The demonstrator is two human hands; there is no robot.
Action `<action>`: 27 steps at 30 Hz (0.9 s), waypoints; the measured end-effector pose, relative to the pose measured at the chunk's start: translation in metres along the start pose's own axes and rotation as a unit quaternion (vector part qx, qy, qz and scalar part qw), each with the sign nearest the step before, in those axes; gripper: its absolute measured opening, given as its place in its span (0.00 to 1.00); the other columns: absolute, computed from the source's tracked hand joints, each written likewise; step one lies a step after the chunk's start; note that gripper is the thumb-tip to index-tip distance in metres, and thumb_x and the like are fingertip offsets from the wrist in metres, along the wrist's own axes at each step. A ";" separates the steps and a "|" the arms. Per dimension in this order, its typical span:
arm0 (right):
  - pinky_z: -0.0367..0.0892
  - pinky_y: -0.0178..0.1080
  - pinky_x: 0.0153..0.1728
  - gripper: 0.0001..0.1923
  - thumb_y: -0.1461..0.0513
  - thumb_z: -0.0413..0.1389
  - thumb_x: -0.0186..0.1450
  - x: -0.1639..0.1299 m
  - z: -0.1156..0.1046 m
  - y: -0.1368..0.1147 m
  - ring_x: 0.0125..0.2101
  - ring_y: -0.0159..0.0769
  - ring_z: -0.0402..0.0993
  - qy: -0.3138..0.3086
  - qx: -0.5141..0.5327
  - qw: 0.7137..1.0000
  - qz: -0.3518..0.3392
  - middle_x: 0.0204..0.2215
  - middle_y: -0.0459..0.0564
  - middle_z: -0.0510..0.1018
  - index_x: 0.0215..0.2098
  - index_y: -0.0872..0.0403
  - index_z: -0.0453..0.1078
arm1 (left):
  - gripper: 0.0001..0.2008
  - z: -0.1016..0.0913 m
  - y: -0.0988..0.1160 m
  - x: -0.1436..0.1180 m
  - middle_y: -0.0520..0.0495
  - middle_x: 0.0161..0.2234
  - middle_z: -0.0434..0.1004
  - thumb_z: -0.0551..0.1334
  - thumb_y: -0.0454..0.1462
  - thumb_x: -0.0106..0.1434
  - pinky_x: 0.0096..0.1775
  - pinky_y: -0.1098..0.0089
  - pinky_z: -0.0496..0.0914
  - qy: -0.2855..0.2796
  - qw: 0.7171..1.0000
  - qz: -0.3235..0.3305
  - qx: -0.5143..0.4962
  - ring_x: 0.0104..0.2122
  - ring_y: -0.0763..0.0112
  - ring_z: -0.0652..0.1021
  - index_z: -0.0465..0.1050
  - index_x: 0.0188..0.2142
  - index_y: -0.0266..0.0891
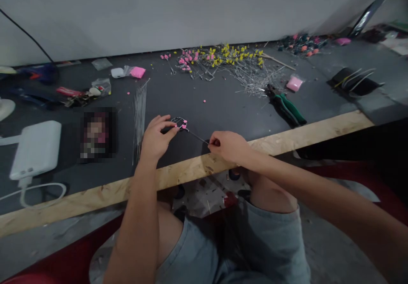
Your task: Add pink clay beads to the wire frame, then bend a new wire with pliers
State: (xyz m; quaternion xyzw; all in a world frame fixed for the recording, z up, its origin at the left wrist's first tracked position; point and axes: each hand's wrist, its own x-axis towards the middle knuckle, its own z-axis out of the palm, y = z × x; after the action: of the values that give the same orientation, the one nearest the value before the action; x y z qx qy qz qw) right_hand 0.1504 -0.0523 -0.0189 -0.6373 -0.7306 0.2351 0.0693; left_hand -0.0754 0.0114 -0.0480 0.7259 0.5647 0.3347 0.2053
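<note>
Currently in hand: one wire sprig (197, 136), over the dark tabletop (178, 97) near its wooden front edge (181, 171), spanned between both hands; thin stem, looped wires at the head, small pink tips (184, 126). Left hand (156, 137): thumb and fingertips apparently pinching the head beside the pink tips; exact contact partly hidden. Right hand (229, 146): fingers curled, thumb and forefinger gripping the stem's far end. Handling, by judgement: very light; stem likely stiff enough to keep its line, yet easily bent; wire smooth, apt to roll between fingertips; pink tips probably soft, easily marred. Best hold: bare stem for control, light pinch on the wires just below the tips. Nearby: loose wire bundle (139, 114), beside the left hand; green-handled pliers (288, 107), beyond the right.
</note>
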 end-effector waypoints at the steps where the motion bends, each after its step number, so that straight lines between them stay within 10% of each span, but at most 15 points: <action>1: 0.53 0.35 0.25 0.07 0.58 0.52 0.60 0.000 0.000 0.000 0.30 0.34 0.70 0.000 0.000 1.000 -0.001 0.31 0.46 0.78 0.33 0.50 0.71 | 0.08 0.000 0.000 0.000 0.48 0.50 0.73 0.61 0.42 0.57 0.57 0.56 0.58 -0.007 1.000 0.003 0.002 0.56 0.61 0.66 0.76 0.34 0.43; 27: 0.51 0.33 0.23 0.06 0.59 0.52 0.59 0.001 0.001 0.004 0.26 0.30 0.66 -0.001 0.007 0.999 -0.032 0.28 0.44 0.76 0.31 0.51 0.69 | 0.10 -0.001 -0.007 0.003 0.47 0.51 0.71 0.60 0.42 0.59 0.57 0.57 0.57 -0.060 0.997 0.013 0.050 0.56 0.61 0.64 0.76 0.37 0.43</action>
State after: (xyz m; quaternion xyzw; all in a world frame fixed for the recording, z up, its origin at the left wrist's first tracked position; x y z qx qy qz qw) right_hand 0.1535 -0.0512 -0.0221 -0.6128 -0.7492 0.2380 0.0805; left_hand -0.0806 0.0160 -0.0508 0.7616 0.5578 0.2644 0.1974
